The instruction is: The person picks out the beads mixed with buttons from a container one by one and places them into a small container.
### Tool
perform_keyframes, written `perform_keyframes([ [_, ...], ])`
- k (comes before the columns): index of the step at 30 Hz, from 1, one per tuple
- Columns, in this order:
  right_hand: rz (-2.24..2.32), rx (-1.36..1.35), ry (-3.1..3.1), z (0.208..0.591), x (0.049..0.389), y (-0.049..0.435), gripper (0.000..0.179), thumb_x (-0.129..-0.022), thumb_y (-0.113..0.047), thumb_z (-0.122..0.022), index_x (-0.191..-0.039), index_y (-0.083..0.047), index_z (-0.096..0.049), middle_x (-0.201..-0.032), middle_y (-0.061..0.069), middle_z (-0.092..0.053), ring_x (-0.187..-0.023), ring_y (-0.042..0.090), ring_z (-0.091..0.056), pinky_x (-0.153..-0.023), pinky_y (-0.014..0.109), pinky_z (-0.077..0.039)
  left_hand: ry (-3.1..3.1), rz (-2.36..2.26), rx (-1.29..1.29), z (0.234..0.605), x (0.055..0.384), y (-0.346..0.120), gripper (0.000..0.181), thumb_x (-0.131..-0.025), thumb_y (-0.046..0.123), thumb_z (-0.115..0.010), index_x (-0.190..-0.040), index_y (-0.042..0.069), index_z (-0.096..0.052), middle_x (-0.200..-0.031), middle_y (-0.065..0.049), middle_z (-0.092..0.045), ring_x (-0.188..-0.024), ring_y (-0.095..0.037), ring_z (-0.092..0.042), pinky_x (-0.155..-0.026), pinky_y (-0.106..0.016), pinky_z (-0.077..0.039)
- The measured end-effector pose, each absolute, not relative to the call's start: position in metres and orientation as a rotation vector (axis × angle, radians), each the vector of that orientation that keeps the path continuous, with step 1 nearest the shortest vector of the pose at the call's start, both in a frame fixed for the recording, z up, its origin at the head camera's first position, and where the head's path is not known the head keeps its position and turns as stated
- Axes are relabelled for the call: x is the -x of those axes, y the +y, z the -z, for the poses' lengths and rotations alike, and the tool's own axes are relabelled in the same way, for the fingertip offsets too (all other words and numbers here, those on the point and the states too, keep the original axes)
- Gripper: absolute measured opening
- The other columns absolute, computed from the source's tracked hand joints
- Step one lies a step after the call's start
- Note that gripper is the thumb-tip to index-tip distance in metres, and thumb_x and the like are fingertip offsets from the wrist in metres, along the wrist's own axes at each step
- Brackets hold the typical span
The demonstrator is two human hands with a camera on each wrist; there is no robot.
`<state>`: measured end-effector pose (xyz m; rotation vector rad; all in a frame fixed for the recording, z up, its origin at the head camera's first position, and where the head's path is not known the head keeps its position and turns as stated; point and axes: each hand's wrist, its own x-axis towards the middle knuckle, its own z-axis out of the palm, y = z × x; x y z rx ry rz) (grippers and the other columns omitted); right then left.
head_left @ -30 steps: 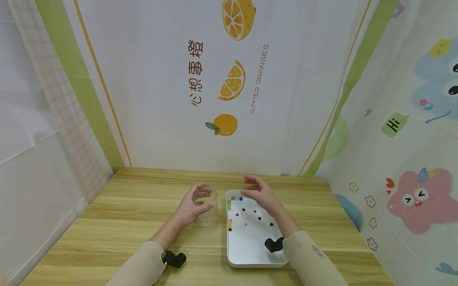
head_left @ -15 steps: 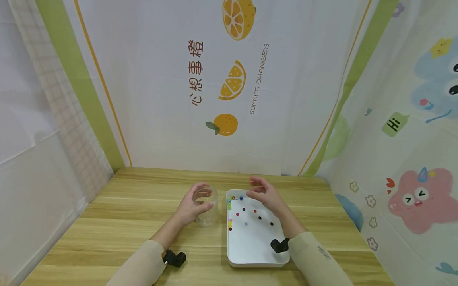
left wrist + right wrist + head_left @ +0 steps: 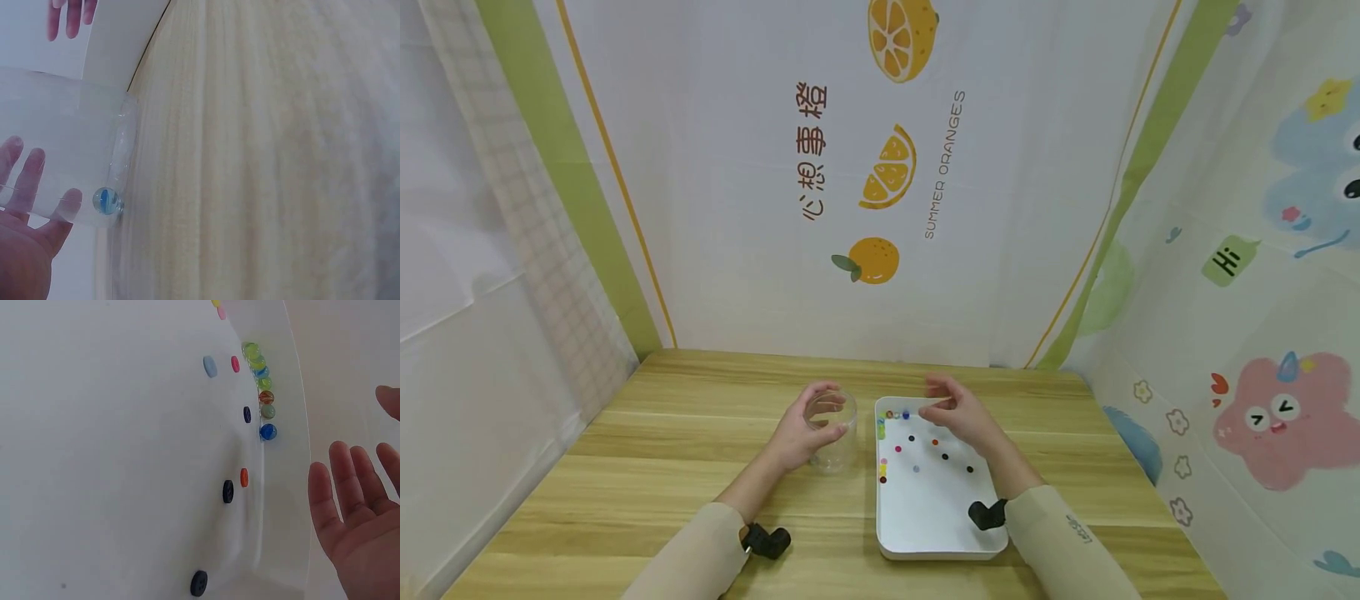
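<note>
My left hand (image 3: 805,433) grips a clear plastic jar (image 3: 835,454) that stands upright on the table, left of the tray. In the left wrist view the fingers wrap the jar's wall, and a glass marble with a blue swirl (image 3: 106,201) lies at its bottom. My right hand (image 3: 966,421) hovers over the far end of a white tray (image 3: 936,521). The right wrist view shows its fingers loosely extended, the thumb apart and nothing between them. Against the tray's wall lie several marbles, including a blue one (image 3: 268,431).
Several buttons are scattered on the tray floor, among them a black button (image 3: 199,583), an orange button (image 3: 244,477) and a pale blue button (image 3: 210,366). The wooden table (image 3: 715,450) ends at a printed white curtain (image 3: 737,250) behind.
My right hand has shifted slightly to the right over the tray's far end, and its fingers have moved. The left hand and the jar have stayed in place.
</note>
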<state>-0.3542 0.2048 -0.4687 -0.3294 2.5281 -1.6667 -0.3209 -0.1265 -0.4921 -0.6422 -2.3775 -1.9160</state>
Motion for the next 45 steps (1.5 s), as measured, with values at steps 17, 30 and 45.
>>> perform_keyframes([
  [17,1.457,0.37,2.564,0.47,0.353,0.186,0.049,-0.099,-0.018,-0.08,-0.146,-0.015,-0.065,-0.136,0.013,-0.071,-0.106,0.023,-0.068,-0.082,0.039,-0.064,-2.368,1.919,0.639,0.493,0.321,-0.126,0.071,-0.097,0.015,-0.078,-0.158,0.006,-0.044,-0.153,-0.023,-0.06,-0.142,-0.047,-0.058,-0.117,-0.066,-0.047],
  [30,1.381,0.472,2.526,0.475,0.355,0.165,0.044,-0.098,-0.014,-0.081,-0.14,-0.012,-0.069,-0.131,0.011,-0.073,-0.097,0.021,-0.066,-0.073,0.031,-0.055,-2.368,1.922,0.637,0.494,0.322,-0.127,0.07,-0.097,0.013,-0.078,-0.158,0.008,-0.044,-0.153,-0.023,-0.061,-0.143,-0.046,-0.058,-0.117,-0.064,-0.048],
  [45,1.369,0.494,2.49,0.49,0.36,0.152,0.027,-0.095,-0.007,-0.08,-0.122,-0.007,-0.077,-0.108,0.007,-0.075,-0.082,0.013,-0.067,-0.074,0.027,-0.056,-2.349,1.936,0.648,0.495,0.322,-0.127,0.066,-0.097,0.014,-0.079,-0.155,0.012,-0.047,-0.151,-0.024,-0.061,-0.142,-0.048,-0.058,-0.117,-0.066,-0.048],
])
